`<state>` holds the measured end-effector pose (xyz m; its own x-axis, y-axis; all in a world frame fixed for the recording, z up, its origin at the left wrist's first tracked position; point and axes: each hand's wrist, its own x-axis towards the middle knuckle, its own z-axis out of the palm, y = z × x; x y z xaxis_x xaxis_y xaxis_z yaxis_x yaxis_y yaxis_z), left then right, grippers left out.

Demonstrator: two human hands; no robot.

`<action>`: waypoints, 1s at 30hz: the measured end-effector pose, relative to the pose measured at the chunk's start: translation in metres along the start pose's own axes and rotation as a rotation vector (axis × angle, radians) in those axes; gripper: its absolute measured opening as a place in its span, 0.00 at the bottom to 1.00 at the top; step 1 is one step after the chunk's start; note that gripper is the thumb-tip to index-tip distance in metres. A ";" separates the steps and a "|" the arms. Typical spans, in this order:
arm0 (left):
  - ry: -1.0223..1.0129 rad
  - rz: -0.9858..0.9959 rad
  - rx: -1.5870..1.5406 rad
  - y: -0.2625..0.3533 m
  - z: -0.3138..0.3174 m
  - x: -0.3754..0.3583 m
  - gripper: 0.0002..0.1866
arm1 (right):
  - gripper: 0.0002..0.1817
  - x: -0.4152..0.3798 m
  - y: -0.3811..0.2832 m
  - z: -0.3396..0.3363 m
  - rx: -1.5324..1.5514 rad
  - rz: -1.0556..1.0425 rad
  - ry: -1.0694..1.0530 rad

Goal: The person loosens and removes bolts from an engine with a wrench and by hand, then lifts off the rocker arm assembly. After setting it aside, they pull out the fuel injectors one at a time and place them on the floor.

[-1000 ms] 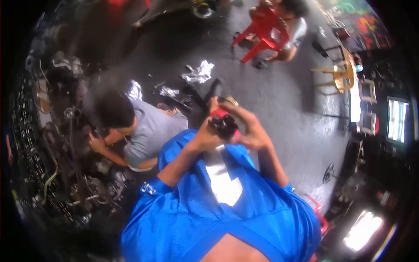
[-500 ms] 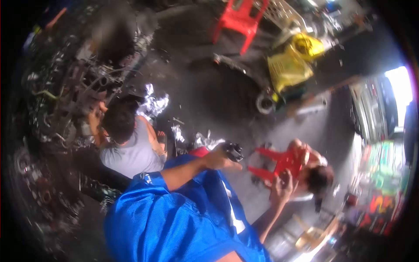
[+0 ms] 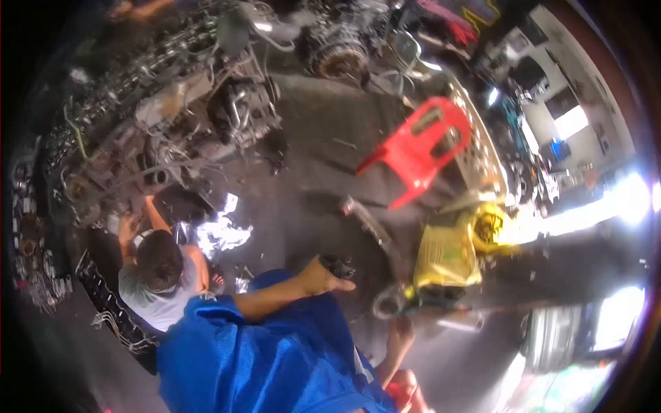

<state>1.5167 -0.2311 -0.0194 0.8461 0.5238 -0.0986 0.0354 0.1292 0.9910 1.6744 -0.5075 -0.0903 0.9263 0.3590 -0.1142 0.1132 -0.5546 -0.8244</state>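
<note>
My left hand [image 3: 318, 278] is closed around a small black part [image 3: 338, 266] with an uneven surface, its exact kind not clear. It is held out in front of my blue clothing [image 3: 261, 344], thumb pointing right. My right hand [image 3: 400, 335] is lower and to the right, blurred, above the dark floor. Its fingers do not show well, and I cannot make out anything in it. Beyond it lies a ring-ended metal part [image 3: 390, 303], apart from the hand as far as I can see.
A co-worker in a grey top [image 3: 160, 289] crouches at the left, hands at a large engine assembly [image 3: 186, 138]. Crumpled foil [image 3: 224, 234] lies nearby. Ahead are a red plastic chair [image 3: 416, 155], a yellow bag [image 3: 447, 255] and a long metal bar [image 3: 368, 224].
My view has turned, so the red chair and yellow bag sit lower in it. The right hand shows lower, with its fingers less visible. My left hand still holds the black part.
</note>
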 end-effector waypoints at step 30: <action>1.791 0.195 -0.362 0.072 -0.219 0.195 0.18 | 0.22 0.287 -0.674 0.511 0.259 -1.729 -1.065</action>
<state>1.5676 0.0645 0.0131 -0.7009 0.6830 -0.2057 -0.2900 -0.0095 0.9570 1.6808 0.3528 0.1495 -0.6092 0.5434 0.5776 0.3289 0.8359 -0.4394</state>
